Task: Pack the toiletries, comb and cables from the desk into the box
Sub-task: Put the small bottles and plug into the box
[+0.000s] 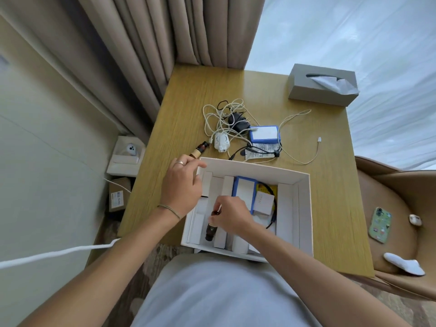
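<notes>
Right hand (232, 214) grips bottle (210, 228) (inside box (304, 208))

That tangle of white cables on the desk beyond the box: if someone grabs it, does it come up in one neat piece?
Probably not. The tangled white cables lie in loose loops, so they look floppy and would likely droop. They wind around the black plug adapter and the white round charger, which might get dragged along. One long strand trails off alone and would probably dangle.

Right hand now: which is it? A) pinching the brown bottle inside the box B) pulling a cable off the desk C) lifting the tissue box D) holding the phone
A: the right hand pinches the top of the brown bottle, which lies inside the white box.
</notes>
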A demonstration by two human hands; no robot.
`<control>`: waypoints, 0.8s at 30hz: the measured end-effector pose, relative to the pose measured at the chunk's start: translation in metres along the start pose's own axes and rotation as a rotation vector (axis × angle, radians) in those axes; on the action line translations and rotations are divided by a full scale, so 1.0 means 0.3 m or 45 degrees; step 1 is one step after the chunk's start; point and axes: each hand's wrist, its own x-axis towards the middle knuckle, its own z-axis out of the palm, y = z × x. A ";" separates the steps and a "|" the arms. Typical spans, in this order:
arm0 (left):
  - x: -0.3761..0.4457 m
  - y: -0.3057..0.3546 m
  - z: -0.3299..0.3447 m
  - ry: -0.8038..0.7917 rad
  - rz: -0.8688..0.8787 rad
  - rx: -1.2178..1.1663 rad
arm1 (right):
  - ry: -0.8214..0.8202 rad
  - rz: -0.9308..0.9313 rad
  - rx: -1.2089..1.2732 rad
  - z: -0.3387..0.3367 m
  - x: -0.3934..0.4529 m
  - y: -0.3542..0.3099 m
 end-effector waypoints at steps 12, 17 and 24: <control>0.027 -0.059 0.005 -0.056 -0.082 -0.171 | -0.035 -0.210 -0.524 0.084 0.039 -0.014; 0.096 -0.093 0.022 -0.111 -0.099 -0.205 | -0.113 -0.195 -0.348 0.026 0.035 -0.030; 0.306 -0.167 0.060 -0.144 -0.268 -0.268 | 0.369 -0.194 0.196 -0.186 0.026 -0.134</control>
